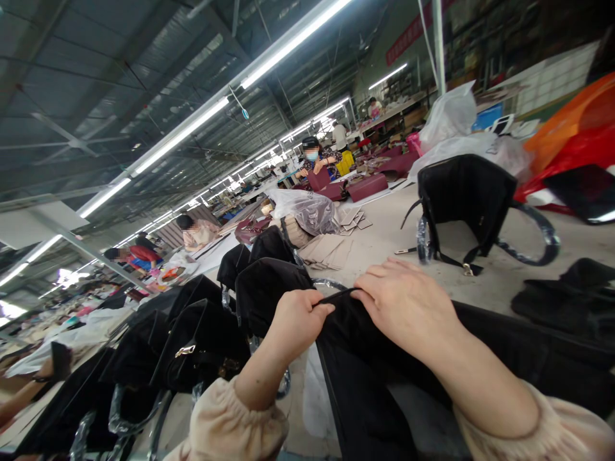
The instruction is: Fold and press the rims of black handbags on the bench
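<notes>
Between my hands is a black fabric bag (358, 365), its top edge stretched in a short line from one hand to the other. My left hand (300, 320) pinches that edge between thumb and fingers. A little to the right, my right hand (408, 298) grips the same edge, thumb in front and fingers over the far side. The lower part of the bag hangs down toward me. Just left of my left hand stands another black bag (269, 285). Beyond my right hand, a black bag with plastic-wrapped handles (464, 198) stands on the table.
More black bags (202, 346) crowd the left side. Beige flat pieces (331, 250) and a clear plastic bag (307, 208) lie farther back on the table (384, 221). Black cloth (567, 301) and red and orange plastic (576, 137) are at right. A co-worker (317, 157) handles maroon pieces.
</notes>
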A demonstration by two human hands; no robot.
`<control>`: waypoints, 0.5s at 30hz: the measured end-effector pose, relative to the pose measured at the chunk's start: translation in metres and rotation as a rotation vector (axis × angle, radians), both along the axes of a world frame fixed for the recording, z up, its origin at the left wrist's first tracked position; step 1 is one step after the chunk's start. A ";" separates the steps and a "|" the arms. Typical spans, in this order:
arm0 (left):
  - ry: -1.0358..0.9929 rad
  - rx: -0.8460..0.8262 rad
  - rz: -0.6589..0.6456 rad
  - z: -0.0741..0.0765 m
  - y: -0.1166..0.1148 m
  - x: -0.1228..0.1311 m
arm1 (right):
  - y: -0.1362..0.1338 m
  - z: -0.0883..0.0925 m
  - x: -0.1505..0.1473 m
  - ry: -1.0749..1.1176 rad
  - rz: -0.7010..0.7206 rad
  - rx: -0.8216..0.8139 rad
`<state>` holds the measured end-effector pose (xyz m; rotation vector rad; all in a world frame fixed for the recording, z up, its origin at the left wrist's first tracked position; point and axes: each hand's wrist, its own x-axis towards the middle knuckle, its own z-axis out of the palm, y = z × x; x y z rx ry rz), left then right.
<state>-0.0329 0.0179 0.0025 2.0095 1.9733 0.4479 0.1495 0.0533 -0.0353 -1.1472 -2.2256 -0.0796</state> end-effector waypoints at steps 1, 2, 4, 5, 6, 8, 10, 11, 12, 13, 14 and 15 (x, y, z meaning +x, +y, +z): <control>-0.004 -0.005 0.002 0.000 0.000 -0.001 | 0.000 0.000 0.000 -0.001 0.001 0.000; -0.013 -0.021 0.002 0.000 0.000 -0.002 | 0.001 0.000 0.000 -0.002 0.002 0.001; -0.049 -0.073 -0.008 0.000 0.001 -0.003 | 0.002 -0.001 0.000 -0.004 0.000 0.003; -0.072 -0.102 -0.021 0.000 0.002 -0.003 | 0.003 -0.002 0.000 -0.003 -0.004 0.007; -0.092 -0.124 -0.037 0.000 0.003 -0.003 | 0.004 -0.003 0.000 -0.002 -0.009 0.012; -0.104 -0.134 -0.059 0.001 0.006 -0.001 | 0.006 -0.004 0.001 0.005 -0.012 0.021; -0.054 -0.112 -0.058 0.003 0.010 0.002 | 0.007 -0.005 0.001 0.019 -0.003 0.030; -0.006 -0.105 -0.060 0.004 0.013 0.003 | 0.007 -0.005 0.001 0.027 0.006 0.030; 0.047 -0.107 -0.068 0.006 0.015 0.004 | 0.006 -0.005 0.001 0.032 0.014 0.028; 0.094 -0.118 -0.084 0.008 0.018 0.005 | 0.006 -0.004 0.000 0.036 0.021 0.024; 0.128 -0.135 -0.104 0.010 0.020 0.006 | 0.005 -0.004 -0.001 0.037 0.022 0.018; 0.145 -0.156 -0.120 0.012 0.021 0.006 | 0.005 -0.003 -0.001 0.035 0.019 0.010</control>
